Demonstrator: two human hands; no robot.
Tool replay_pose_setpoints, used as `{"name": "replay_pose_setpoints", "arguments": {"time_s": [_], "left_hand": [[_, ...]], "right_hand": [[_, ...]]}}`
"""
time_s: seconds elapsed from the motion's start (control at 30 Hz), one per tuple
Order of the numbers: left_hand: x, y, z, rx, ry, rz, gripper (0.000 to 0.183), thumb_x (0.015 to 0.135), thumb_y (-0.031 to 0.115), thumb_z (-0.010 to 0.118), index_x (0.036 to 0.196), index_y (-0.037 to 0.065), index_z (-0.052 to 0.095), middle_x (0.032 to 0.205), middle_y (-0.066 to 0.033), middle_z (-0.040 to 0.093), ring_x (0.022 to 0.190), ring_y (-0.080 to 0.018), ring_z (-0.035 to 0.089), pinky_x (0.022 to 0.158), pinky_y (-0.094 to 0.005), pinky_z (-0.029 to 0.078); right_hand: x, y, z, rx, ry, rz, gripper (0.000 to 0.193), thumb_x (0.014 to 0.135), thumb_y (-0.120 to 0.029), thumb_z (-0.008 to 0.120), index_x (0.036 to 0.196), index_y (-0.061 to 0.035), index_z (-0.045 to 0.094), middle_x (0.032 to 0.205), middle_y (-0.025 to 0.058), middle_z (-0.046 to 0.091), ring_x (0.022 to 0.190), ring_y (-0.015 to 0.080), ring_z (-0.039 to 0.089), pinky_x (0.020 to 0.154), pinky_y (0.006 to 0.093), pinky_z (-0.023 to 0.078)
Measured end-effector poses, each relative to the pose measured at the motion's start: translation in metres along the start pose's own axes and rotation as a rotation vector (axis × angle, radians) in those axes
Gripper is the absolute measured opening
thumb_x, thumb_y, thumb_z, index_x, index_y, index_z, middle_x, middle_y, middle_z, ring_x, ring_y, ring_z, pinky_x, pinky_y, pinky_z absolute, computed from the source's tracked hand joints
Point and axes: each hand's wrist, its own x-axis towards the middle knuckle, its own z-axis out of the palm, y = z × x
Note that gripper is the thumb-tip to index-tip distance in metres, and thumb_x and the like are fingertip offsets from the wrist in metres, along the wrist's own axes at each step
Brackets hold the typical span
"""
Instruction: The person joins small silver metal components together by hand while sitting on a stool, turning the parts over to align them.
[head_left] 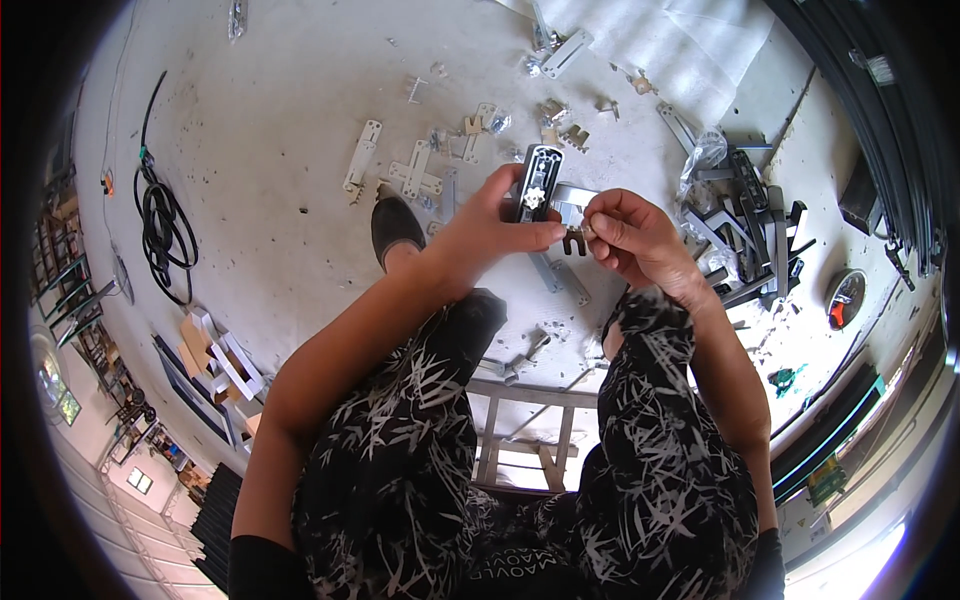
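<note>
My left hand [490,228] is closed round a narrow black housing [541,170] with silvery inner parts and a pale toothed wheel [534,198] on its face. The housing stands nearly upright between thumb and fingers. To its right, my right hand [642,238] pinches a small dark notched bracket [574,241] between thumb and fingertips. The bracket lies close to my left thumb; whether they touch, I cannot tell. A flat grey metal piece [575,196] shows behind, between the two hands, and my fingers partly cover it.
Pale slotted plates [362,158], notched brackets [575,137] and plastic bags [708,150] litter the floor ahead. Dark bars [765,240] lie heaped at the right, beside a round dish [846,298]. A coiled black cable [165,225] and cardboard pieces [205,350] are at the left.
</note>
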Motion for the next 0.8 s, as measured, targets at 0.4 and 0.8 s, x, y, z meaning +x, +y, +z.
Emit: {"name": "replay_pose_setpoints", "arguments": {"time_s": [0.4, 0.8], "left_hand": [[0.004, 0.005, 0.011, -0.105, 0.067, 0.085, 0.052, 0.087, 0.007, 0.065, 0.130, 0.007, 0.037, 0.096, -0.0041, 0.060, 0.082, -0.0119, 0.059, 0.075, -0.0259, 0.048], [0.001, 0.006, 0.013, -0.256, -0.134, 0.026, 0.064, 0.081, -0.008, 0.043, 0.140, 0.009, 0.025, 0.117, -0.0107, 0.054, 0.110, -0.0176, 0.051, 0.098, -0.0335, 0.038]], "right_hand": [[-0.010, 0.001, 0.044, -0.741, 0.377, -0.477, 0.021, 0.086, -0.018, 0.067, 0.080, 0.0008, 0.061, 0.060, 0.0064, 0.058, 0.053, 0.0108, 0.051, 0.051, 0.0266, 0.043], [-0.002, -0.016, 0.066, -1.130, 0.500, -0.732, 0.017, 0.075, -0.012, 0.066, 0.064, -0.0045, 0.055, 0.057, 0.0111, 0.055, 0.050, 0.0296, 0.056, 0.047, 0.0384, 0.043]]}}
